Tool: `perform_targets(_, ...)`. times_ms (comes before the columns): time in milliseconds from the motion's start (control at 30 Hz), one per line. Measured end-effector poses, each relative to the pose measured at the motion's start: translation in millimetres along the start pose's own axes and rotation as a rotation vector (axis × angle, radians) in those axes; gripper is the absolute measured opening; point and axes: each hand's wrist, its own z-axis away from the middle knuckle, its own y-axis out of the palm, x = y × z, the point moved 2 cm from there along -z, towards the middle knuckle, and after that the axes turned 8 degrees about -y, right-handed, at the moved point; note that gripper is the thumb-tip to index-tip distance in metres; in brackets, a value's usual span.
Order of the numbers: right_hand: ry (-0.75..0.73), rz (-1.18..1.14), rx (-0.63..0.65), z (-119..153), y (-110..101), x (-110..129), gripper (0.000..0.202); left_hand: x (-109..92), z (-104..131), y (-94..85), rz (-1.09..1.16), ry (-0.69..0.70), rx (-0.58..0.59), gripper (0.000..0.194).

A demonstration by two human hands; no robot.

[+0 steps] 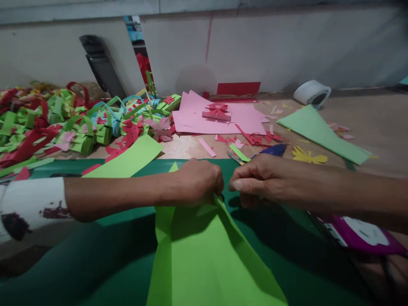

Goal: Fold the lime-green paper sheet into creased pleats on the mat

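Green sheet [204, 255]: lies below both hands, top edge gathered between them.
Left hand [197, 180]: fist closed, pinching the sheet's top.
Right hand [264, 180]: fingers pinched together at same edge.

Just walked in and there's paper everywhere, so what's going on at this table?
A person is working a light green paper sheet with both bare hands. The left hand and right hand pinch its far edge close together, over a dark green sheet. Beyond lie pink sheets, blue-handled scissors, a tape roll, and a pile of folded paper pieces on the left.
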Motion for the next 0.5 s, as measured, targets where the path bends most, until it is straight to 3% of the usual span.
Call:
perform_targets(233, -0.029, 0.087, 0.058, -17.1, 13.9, -17.2, 0.013, 2.0, 7.8, 13.2, -0.086, -0.013, -0.111, 0.016)
perform_targets(500, 0.091, -0.049, 0.102, -36.2, 17.7, -26.3, 0.011, -3.9, -4.1, 2.9, -0.115, -0.107, -0.082, 0.007)
